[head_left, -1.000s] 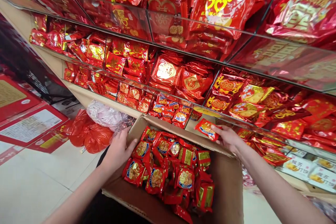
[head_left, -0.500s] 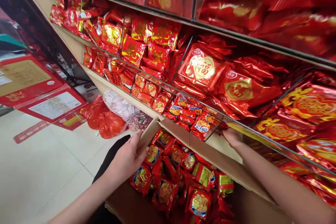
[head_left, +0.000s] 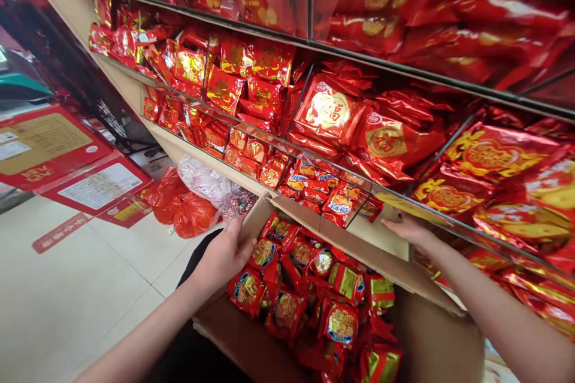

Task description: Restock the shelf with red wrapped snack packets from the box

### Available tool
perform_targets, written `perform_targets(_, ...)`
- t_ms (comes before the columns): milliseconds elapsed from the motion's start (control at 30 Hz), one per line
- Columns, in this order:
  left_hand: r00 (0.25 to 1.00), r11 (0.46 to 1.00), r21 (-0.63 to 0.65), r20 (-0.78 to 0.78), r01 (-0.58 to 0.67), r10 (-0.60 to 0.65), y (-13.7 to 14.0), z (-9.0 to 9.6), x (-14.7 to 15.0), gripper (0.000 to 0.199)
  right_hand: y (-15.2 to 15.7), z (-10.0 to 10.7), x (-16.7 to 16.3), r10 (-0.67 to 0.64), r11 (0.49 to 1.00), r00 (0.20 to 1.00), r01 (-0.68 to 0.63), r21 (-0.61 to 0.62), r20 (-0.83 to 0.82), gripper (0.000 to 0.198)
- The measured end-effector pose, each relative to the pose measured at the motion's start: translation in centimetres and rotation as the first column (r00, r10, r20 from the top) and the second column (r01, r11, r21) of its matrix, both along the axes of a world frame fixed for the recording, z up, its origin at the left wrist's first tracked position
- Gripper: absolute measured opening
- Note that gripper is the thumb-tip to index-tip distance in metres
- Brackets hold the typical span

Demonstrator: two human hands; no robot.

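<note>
A cardboard box holds many small red snack packets with blue-and-gold labels or yellow-green backs. My left hand grips the box's near-left upper edge, thumb on the inner side. My right hand reaches past the box's far flap into a low shelf compartment with a bare pale bottom. Its fingers are stretched out and hold nothing visible. A red packet lies just beyond the fingertips. Left of that compartment sit red packets with blue-and-white lettering.
Shelves above carry larger red bags behind clear dividers and a clear front strip. On the tiled floor at left lie red plastic bags, a whitish plastic bag and red cartons.
A red packet now shows in the low compartment near my right fingertips, and more of that hand is visible. The view has shifted slightly. My left hand stays on the box edge.
</note>
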State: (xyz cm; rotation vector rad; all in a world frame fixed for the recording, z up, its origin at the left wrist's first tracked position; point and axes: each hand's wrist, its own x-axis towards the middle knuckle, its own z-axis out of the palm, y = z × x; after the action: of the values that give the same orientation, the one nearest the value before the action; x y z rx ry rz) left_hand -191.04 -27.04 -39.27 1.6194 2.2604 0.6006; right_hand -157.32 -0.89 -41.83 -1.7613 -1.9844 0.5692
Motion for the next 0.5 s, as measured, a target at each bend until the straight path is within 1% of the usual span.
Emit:
perform_targets(33,1.0,1.0,0.02,-0.007,-0.007,0.007,-0.1,0.1,0.1,0.046,-1.3,0.9,0.7,0.017,0.998,1.0,-0.016,-0.058,0.014,0.037)
perform_targets(67,0.999,0.998,0.067,-0.031,-0.015,0.017,-0.2,0.3,0.2,0.047,-3.0,2.0,1.4,0.038,0.995,0.999,-0.036,-0.092,0.026,0.04)
perform_targets(100,0.997,0.99,0.14,-0.069,-0.013,0.023,-0.4,0.5,0.4,0.047,-5.0,3.0,1.9,0.063,0.994,0.997,-0.06,-0.092,0.032,0.041)
perform_targets(133,0.993,0.974,0.225,-0.113,0.011,0.015,-0.7,0.6,0.7,0.047,-7.4,3.9,2.4,0.091,0.995,0.995,-0.09,-0.032,0.036,0.039)
perform_targets(167,0.988,0.951,0.301,-0.155,0.067,-0.021,-1.0,0.8,1.1,0.046,-10.0,4.7,2.6,0.112,0.988,0.993,-0.114,0.103,0.022,0.036)
perform_targets(200,0.978,0.926,0.346,-0.187,0.152,-0.091,-1.4,0.8,1.6,0.042,-12.7,5.3,2.8,0.141,0.957,0.99,-0.135,0.258,-0.003,0.031)
perform_targets(233,0.961,0.9,0.357,-0.202,0.25,-0.187,-1.7,0.8,2.3,0.039,-15.5,5.5,2.8,0.161,0.921,0.987,-0.144,0.363,-0.018,0.026)
perform_targets(267,0.934,0.875,0.336,-0.2,0.348,-0.295,-1.9,0.7,3.0,0.038,-18.1,5.4,2.7,0.204,0.879,0.979,-0.18,0.441,-0.006,0.022)
perform_targets(300,0.901,0.853,0.294,-0.184,0.431,-0.392,-1.9,0.5,3.7,0.039,-20.5,4.9,2.5,0.249,0.861,0.968,-0.223,0.458,0.002,0.019)
perform_targets(333,0.872,0.839,0.238,-0.158,0.489,-0.463,-1.8,0.1,4.4,0.043,-22.5,4.2,2.3,0.297,0.856,0.955,-0.268,0.441,0.003,0.017)
perform_targets(367,0.852,0.834,0.177,-0.129,0.523,-0.507,-1.5,-0.4,5.1,0.048,-24.2,3.2,2.2,0.337,0.861,0.942,-0.306,0.407,-0.003,0.016)
perform_targets(433,0.834,0.833,0.058,-0.062,0.551,-0.548,-0.4,-1.6,6.2,0.057,-26.7,1.0,1.9,0.372,0.88,0.928,-0.344,0.327,-0.024,0.015)
perform_targets(467,0.828,0.828,0.009,-0.021,0.56,-0.56,0.3,-2.1,6.5,0.057,-27.5,-0.1,1.9,0.371,0.891,0.928,-0.344,0.297,-0.038,0.015)
perform_targets(500,0.821,0.821,-0.025,0.02,0.57,-0.57,1.1,-2.5,6.6,0.053,-28.0,-1.0,1.9,0.365,0.901,0.929,-0.338,0.273,-0.054,0.015)
